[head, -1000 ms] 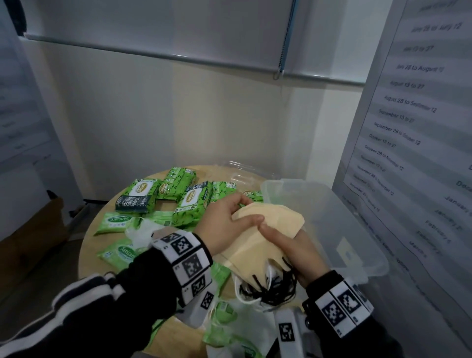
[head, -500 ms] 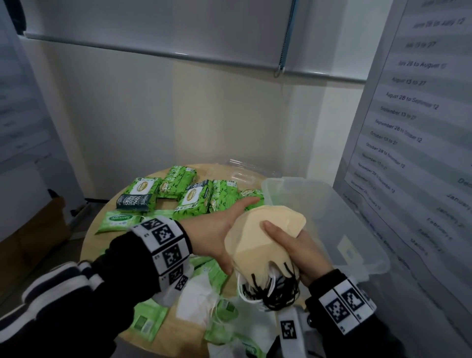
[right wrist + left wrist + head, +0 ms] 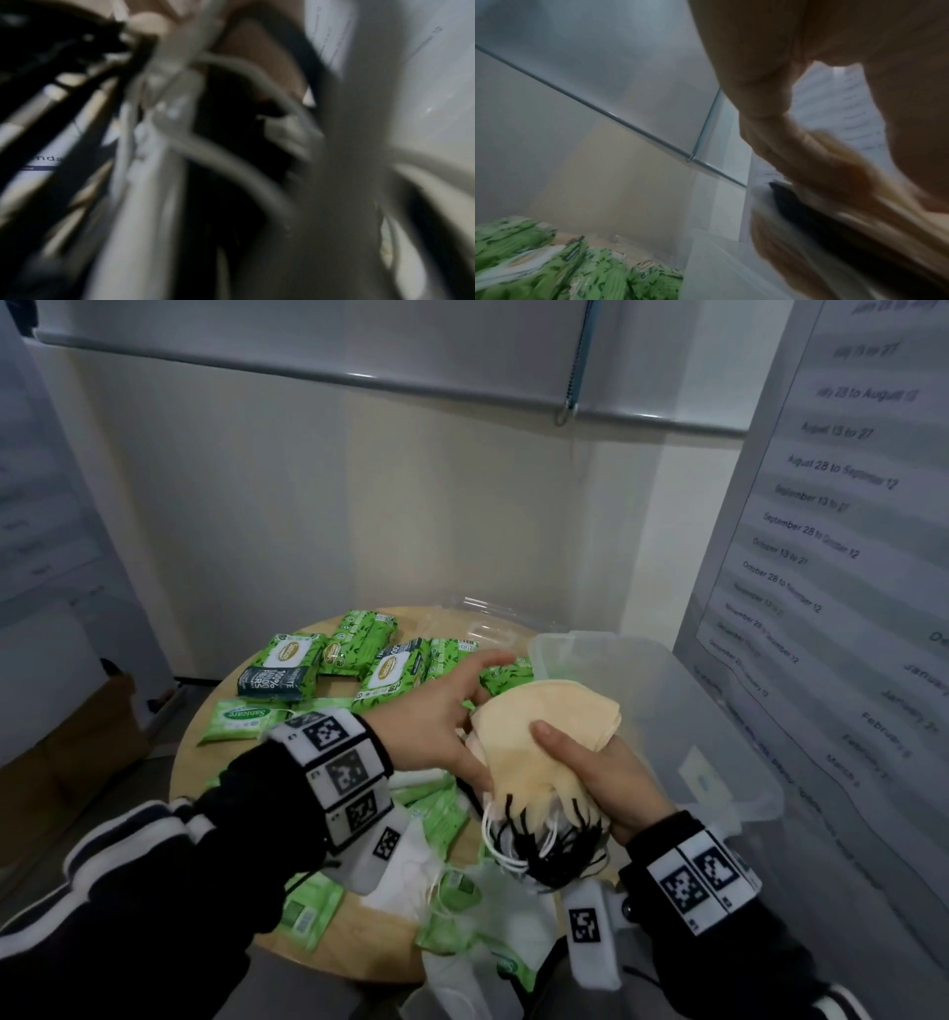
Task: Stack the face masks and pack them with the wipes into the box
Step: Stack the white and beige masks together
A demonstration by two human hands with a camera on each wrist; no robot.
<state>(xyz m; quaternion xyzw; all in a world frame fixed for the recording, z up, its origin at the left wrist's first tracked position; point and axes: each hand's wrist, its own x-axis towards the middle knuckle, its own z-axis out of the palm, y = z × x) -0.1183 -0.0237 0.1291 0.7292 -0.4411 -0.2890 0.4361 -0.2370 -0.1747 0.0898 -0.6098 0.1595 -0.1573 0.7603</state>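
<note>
Fingers of my right hand [image 3: 598, 775] curl around the beige face masks [image 3: 544, 737], thumb on top, while my left hand [image 3: 436, 721] steadies them with straight fingers.

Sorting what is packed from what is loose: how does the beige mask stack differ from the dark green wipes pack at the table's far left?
The beige mask stack is held in the air by the right hand; the dark green wipes pack lies on the table. The stack is soft, with ear loops dangling; the pack is a flat printed packet. Neither is in the box.

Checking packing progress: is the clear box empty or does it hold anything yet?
Apparently empty: the clear box shows only bare walls; its floor isn't fully visible.
</note>
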